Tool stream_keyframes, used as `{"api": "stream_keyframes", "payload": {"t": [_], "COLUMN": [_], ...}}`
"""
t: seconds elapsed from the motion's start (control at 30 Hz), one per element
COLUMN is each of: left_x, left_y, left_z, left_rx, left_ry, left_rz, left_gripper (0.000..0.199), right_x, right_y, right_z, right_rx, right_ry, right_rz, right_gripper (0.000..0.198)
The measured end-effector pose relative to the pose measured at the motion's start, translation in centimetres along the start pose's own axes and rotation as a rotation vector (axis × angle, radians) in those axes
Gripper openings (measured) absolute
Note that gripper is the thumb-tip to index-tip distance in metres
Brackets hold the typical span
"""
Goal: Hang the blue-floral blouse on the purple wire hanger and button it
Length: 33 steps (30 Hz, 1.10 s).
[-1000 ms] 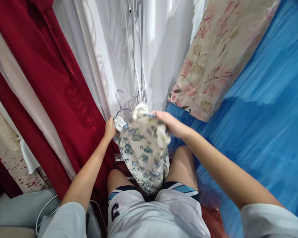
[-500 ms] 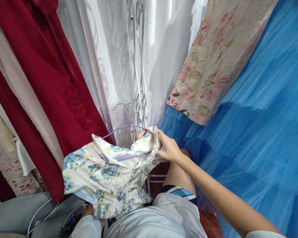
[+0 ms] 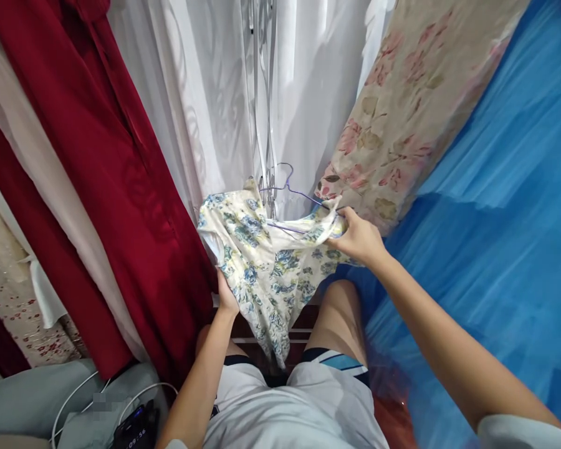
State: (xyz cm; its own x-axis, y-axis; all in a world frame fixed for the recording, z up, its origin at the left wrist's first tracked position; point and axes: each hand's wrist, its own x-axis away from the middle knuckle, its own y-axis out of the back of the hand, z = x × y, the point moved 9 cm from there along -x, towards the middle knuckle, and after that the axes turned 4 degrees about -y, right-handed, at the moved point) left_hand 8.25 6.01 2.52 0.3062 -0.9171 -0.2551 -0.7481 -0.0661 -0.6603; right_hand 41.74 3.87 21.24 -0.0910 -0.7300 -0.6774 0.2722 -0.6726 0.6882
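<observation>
A white floral top point(image 3: 252, 249) with blue and yellow flowers hangs on a purple wire hanger point(image 3: 299, 192), out in front of me. My right hand point(image 3: 359, 238) is closed round the shoulder strap and the hanger's right end. At the top's left side, my left hand point(image 3: 227, 293) grips the fabric below the armhole, its fingertips hidden behind the cloth. The hanger's hook points up, and its lower bar shows through the neckline.
Red cloth point(image 3: 135, 187), white drapes point(image 3: 308, 93), a pink-flowered cloth point(image 3: 378, 143) and blue tulle point(image 3: 486, 249) hang around me. On a grey cushion point(image 3: 32, 399) at lower left lie a phone point(image 3: 135, 430) and a white cable point(image 3: 58, 408).
The top and hanger have moved up and to the right, away from my body. My left hand has come out from behind the fabric, and the front now hangs flatter.
</observation>
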Motion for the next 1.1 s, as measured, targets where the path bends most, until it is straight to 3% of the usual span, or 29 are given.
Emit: {"api": "stream_keyframes", "payload": {"t": [0.13, 0.3, 0.4, 0.5, 0.53, 0.57, 0.63, 0.7, 0.73, 0.87, 1.0, 1.03, 1.1], "left_x": [1.6, 4.3, 5.9, 7.0, 7.3, 7.5, 7.8, 8.0, 8.1, 9.1, 11.6, 12.0, 12.1], "left_y": [1.6, 2.6, 3.4, 4.2, 4.3, 4.4, 4.2, 3.8, 3.6, 3.5, 3.0, 2.0, -0.6], "left_z": [0.4, 2.2, 3.3, 3.0, 2.7, 2.3, 1.8, 1.4, 1.3, 0.7, -2.3, -2.5, -1.1], "left_rx": [-0.178, -0.392, -0.405, -0.433, -0.45, -0.468, -0.499, -0.511, -0.514, -0.544, -0.697, -0.746, -0.809], "left_ry": [-0.052, -0.027, -0.007, -0.037, -0.052, -0.059, -0.059, -0.049, -0.045, -0.083, -0.456, -0.521, -0.513], "left_rz": [-0.009, -0.042, -0.094, -0.157, -0.169, -0.175, -0.168, -0.136, -0.123, -0.131, -0.253, -0.203, 0.002], "left_gripper": [0.057, 0.043, 0.039, 0.036, 0.036, 0.034, 0.033, 0.033, 0.032, 0.036, 0.059, 0.06, 0.053], "right_x": [-1.1, 0.1, 2.3, 6.7, 8.5, 10.1, 13.0, 15.0, 15.4, 15.3, 17.2, 17.9, 18.7], "right_y": [0.3, 0.1, 1.1, 1.5, 0.5, -1.6, -7.9, -11.7, -12.8, -13.7, -13.6, -13.4, -12.6], "right_z": [1.5, 0.9, 1.5, 1.3, 1.3, 2.0, 5.5, 8.0, 8.9, 10.3, 9.8, 9.9, 10.3], "right_rx": [-0.029, -0.114, -0.184, -0.36, -0.466, -0.587, -0.798, -0.956, -1.008, -1.137, -1.348, -1.372, -1.371], "right_ry": [0.149, 0.304, 0.368, 0.141, 0.029, -0.037, -0.08, -0.173, -0.21, -0.286, -0.457, -0.47, -0.444], "right_rz": [0.095, 0.243, 0.067, -0.269, -0.301, -0.21, 0.231, 0.419, 0.44, 0.372, 0.476, 0.525, 0.604], "right_gripper": [0.069, 0.084, 0.081, 0.051, 0.035, 0.024, 0.031, 0.035, 0.035, 0.035, 0.03, 0.028, 0.024]}}
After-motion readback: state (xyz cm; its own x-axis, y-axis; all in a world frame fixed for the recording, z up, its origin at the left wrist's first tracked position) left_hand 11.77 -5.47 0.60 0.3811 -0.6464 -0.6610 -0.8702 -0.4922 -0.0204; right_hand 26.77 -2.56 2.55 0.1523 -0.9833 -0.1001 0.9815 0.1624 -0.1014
